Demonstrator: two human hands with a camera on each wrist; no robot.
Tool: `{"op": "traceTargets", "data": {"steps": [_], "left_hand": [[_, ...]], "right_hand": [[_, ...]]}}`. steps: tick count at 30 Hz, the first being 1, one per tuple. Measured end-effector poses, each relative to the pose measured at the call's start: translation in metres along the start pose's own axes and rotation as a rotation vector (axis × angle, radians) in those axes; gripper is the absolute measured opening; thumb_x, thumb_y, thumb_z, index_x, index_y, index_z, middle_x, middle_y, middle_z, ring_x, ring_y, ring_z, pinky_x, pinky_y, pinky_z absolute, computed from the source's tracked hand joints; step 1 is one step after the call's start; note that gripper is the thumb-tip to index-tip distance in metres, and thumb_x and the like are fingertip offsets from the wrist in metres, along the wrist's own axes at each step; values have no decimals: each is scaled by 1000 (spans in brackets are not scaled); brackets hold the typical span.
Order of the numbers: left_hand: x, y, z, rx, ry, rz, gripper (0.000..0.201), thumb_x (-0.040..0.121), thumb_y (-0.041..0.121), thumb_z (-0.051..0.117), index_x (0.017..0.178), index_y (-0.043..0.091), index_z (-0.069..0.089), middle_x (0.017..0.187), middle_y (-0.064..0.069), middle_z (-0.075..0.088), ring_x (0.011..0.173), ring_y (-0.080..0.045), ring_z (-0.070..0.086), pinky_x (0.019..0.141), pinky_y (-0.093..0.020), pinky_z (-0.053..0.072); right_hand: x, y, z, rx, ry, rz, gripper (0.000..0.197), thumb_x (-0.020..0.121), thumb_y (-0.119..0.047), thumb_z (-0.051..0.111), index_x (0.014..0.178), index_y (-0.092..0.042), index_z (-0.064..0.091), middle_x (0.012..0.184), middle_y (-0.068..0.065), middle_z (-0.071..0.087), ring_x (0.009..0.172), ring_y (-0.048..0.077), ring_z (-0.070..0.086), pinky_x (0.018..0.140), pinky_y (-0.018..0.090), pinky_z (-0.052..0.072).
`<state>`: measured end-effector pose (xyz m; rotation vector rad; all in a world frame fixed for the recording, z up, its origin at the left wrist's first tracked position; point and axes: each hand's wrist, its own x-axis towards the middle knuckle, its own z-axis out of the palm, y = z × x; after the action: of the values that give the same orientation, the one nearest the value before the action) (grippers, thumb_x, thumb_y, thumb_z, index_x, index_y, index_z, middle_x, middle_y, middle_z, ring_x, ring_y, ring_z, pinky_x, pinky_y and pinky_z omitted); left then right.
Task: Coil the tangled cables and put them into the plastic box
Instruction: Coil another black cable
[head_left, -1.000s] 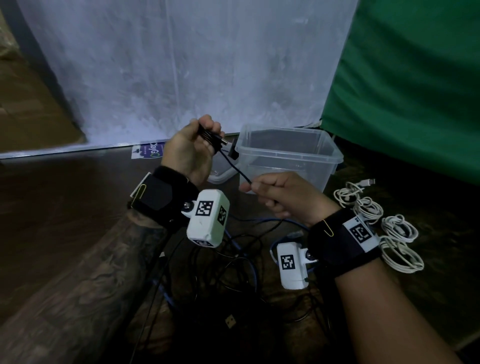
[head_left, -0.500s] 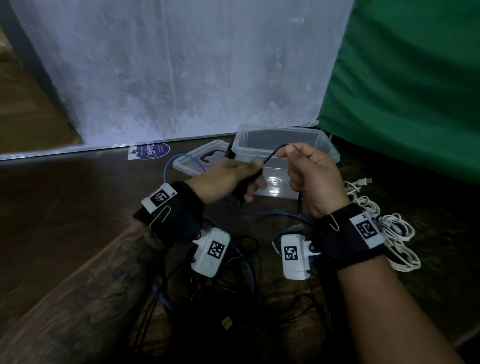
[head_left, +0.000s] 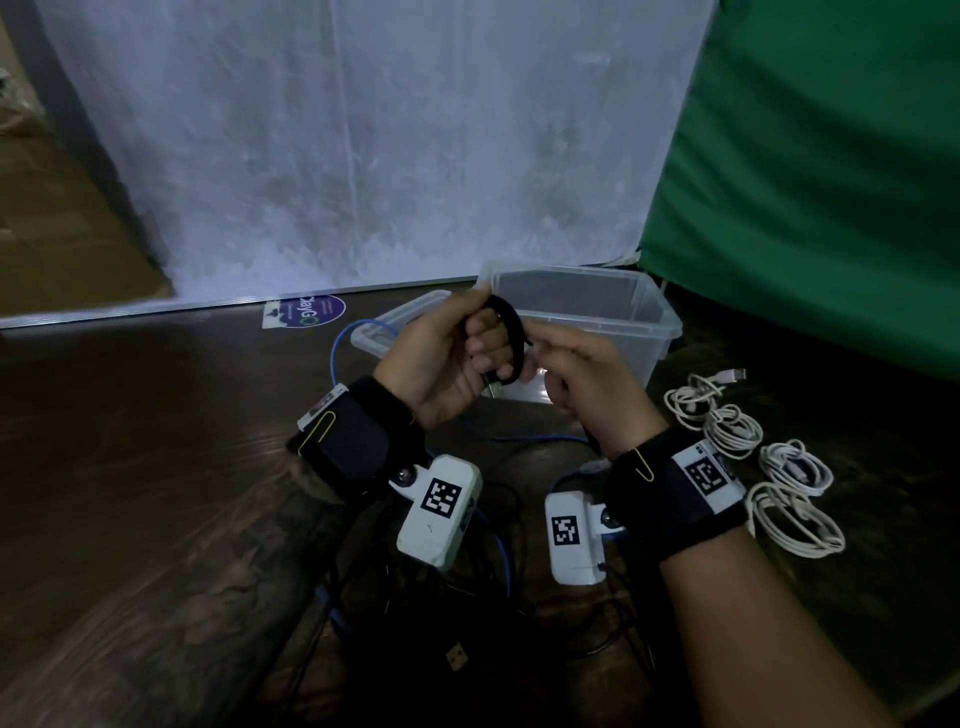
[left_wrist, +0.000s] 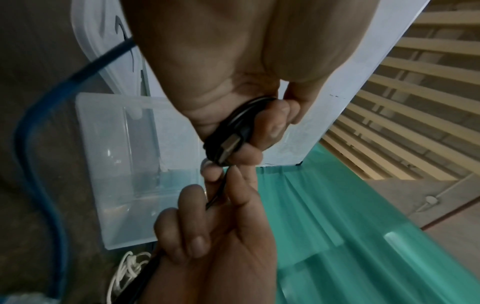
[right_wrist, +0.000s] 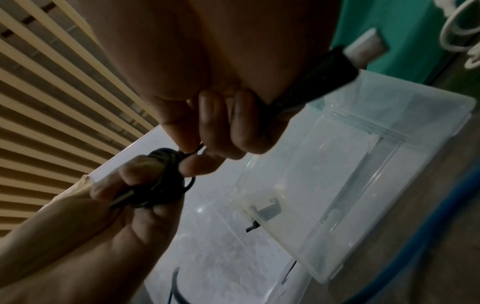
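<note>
My left hand (head_left: 457, 353) grips a small coil of black cable (head_left: 511, 338) looped round its curled fingers, just in front of the clear plastic box (head_left: 649, 312). In the left wrist view the black coil (left_wrist: 233, 127) lies in the palm with a metal USB plug against it. My right hand (head_left: 582, 379) pinches the free strand of that cable right beside the coil; the right wrist view shows the coil (right_wrist: 161, 179) and the pinch touching it. The box (right_wrist: 376, 164) appears empty. A tangle of black and blue cables (head_left: 467, 571) lies on the floor under my wrists.
Several coiled white cables (head_left: 769, 467) lie on the floor right of the box. The box's lid (head_left: 395, 327) lies left of it, with a blue cable (head_left: 343, 343) arching beside it. A white backdrop and a green cloth (head_left: 831, 182) stand behind.
Both hands have risen and met in front of the box. The black cable, a loose strand a second ago, is now wound in more loops round my left fingers.
</note>
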<state>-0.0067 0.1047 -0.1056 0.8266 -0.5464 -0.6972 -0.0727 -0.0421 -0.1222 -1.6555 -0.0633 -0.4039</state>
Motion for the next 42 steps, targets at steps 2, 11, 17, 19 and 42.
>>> {"op": "traceTargets", "data": {"steps": [2,11,17,19,42], "left_hand": [[0,-1,-1,-28,8,8,46,101,34,37,58,18,37,50,3,30,45,-11,31,57,-28,37],[0,2,-7,-9,-22,15,41,102,32,36,71,10,50,66,-4,45,62,-17,48,74,-33,48],[1,1,3,39,104,17,32,102,27,37,78,9,47,71,-4,36,64,-16,38,62,-24,43],[3,-2,11,71,151,9,35,101,32,40,72,13,42,64,-2,29,59,-15,31,57,-22,37],[11,-7,-6,747,242,236,13,101,7,45,89,10,50,70,-5,42,49,-4,39,49,-17,37]], "right_hand": [[-1,0,-2,-50,-17,-46,31,102,-6,47,123,-20,65,47,-17,47,41,-1,29,43,12,26],[-3,-4,-1,-318,2,-285,30,101,-10,54,124,-25,66,93,-14,73,85,-6,64,81,11,46],[0,0,-9,-379,79,-352,33,99,-7,56,126,-24,65,105,7,72,98,13,65,83,24,51],[1,3,-9,-383,87,-367,35,99,-7,56,126,-29,61,104,12,71,96,20,65,83,30,51],[-1,-2,-6,-401,62,-206,25,103,-12,49,114,-13,72,68,-22,64,64,-4,57,60,12,38]]}}
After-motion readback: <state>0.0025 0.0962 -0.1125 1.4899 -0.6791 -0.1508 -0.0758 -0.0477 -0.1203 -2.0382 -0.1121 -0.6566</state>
